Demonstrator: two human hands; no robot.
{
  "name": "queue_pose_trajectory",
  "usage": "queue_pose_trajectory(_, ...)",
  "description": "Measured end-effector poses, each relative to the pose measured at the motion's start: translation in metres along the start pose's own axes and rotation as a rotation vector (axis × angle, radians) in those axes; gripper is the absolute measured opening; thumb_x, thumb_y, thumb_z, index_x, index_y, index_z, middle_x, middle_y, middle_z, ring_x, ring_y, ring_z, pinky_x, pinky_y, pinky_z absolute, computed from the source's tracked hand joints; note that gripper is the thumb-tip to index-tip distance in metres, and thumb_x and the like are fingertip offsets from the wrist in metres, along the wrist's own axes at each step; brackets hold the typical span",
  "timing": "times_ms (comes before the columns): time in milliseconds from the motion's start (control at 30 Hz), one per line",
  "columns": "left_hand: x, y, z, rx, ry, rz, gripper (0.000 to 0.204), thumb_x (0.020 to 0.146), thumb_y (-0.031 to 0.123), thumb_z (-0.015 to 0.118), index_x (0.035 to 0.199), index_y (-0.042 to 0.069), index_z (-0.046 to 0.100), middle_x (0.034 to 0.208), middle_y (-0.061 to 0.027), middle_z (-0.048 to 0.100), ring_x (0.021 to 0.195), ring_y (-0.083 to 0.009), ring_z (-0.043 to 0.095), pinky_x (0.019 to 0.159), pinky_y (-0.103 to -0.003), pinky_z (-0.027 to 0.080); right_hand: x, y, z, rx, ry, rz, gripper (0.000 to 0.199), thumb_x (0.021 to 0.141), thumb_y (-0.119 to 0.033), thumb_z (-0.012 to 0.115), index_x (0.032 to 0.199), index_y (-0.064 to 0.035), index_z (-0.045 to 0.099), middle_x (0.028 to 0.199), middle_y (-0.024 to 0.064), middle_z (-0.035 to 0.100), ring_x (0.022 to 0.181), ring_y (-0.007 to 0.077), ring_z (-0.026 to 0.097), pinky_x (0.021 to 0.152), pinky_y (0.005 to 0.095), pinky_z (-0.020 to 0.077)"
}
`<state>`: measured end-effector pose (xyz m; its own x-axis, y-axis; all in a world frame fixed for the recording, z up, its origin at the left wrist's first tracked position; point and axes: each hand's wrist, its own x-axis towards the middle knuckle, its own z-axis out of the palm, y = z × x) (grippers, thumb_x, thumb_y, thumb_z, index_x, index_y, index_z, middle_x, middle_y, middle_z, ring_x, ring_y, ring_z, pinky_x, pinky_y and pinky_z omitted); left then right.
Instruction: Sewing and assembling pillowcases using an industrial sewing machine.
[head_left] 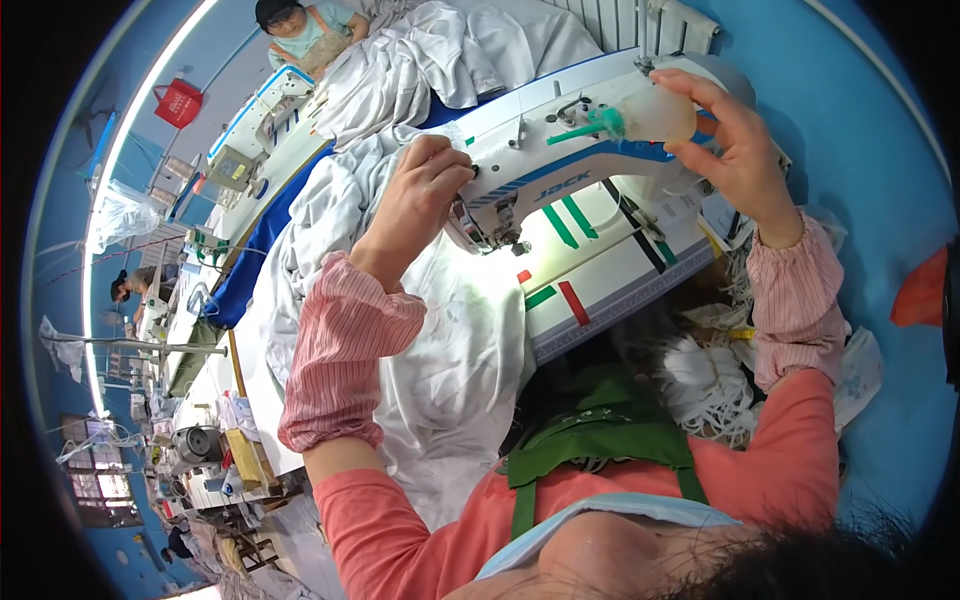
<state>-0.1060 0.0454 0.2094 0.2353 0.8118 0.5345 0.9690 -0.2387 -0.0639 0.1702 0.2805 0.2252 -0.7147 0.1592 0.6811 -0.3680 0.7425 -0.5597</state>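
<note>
The left hand [425, 190] curls against the sewing machine [560, 160], its hold hidden, while the right hand [737, 150], half closed, grips an apparent translucent squeeze bottle [660, 113] above the desk [612, 278], best tipped gently, clear of white fabric [440, 400].

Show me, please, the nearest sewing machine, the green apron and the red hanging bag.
Sewing machine [558, 163], head view: on the front side of its arm.
Green apron [615, 428], head view: on the middle of its front.
Red hanging bag [178, 103], head view: on its front face.
</note>
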Motion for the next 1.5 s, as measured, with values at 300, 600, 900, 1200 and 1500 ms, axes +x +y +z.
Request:
queue_pose_trajectory(300,-0.004,-0.004,0.003,0.059,-0.059,0.155,0.026,0.067,0.01,0.061,0.092,0.002,0.061,0.101,-0.0078,0.062,0.103,-0.0287,0.053,0.088,-0.038,0.045,0.01,0.007,-0.005,0.132,0.142,0.048,0.049,0.087,0.0,0.064,0.132,-0.0042,0.049,0.134,0.0099,0.053,0.119,0.0205,0.054,0.098,0.0353,0.0484)
queue_pose_trajectory(600,-0.003,0.006,0.007,-0.01,0.08,-0.094,0.039,0.059,-0.001,0.068,0.098,0.005,0.067,0.093,-0.0071,0.063,0.09,-0.0306,0.054,0.079,-0.04,0.047,0.209,0.116,-0.082,0.689,0.524,0.031,0.032,0.091,-0.011,0.064,0.121,-0.0017,0.059,0.107,0.0082,0.065,0.1,0.0173,0.063,0.087,0.0303,0.0502)
queue_pose_trajectory(900,0.0,-0.013,-0.007,0.002,-0.09,0.055,0.034,0.072,0.016,0.059,0.101,0.0,0.063,0.099,-0.0085,0.06,0.098,-0.0257,0.051,0.08,-0.038,0.043,0.378,0.172,-0.21,0.843,0.505,-0.017,0.027,0.087,-0.024,0.067,0.103,-0.0036,0.06,0.09,0.0071,0.063,0.083,0.016,0.062,0.071,0.0281,0.0516)
queue_pose_trajectory(1200,0.013,-0.009,-0.028,-0.057,-0.29,0.068,0.039,0.073,0.013,0.059,0.105,-0.009,0.06,0.103,-0.0144,0.059,0.097,-0.0241,0.051,0.078,-0.032,0.045,0.467,0.192,-0.276,0.386,0.843,0.089,0.029,0.087,-0.027,0.067,0.099,-0.0014,0.061,0.084,0.0063,0.061,0.076,0.0153,0.061,0.066,0.0267,0.0519)
queue_pose_trajectory(1500,0.016,-0.009,-0.039,-0.116,-0.309,0.011,0.05,0.072,0.012,0.063,0.116,-0.012,0.057,0.113,-0.0161,0.056,0.102,-0.0246,0.051,0.09,-0.035,0.044,0.494,0.214,-0.295,0.464,0.873,0.146,0.029,0.087,-0.025,0.067,0.097,0.0017,0.061,0.086,0.0098,0.062,0.076,0.0208,0.062,0.071,0.0323,0.0548)
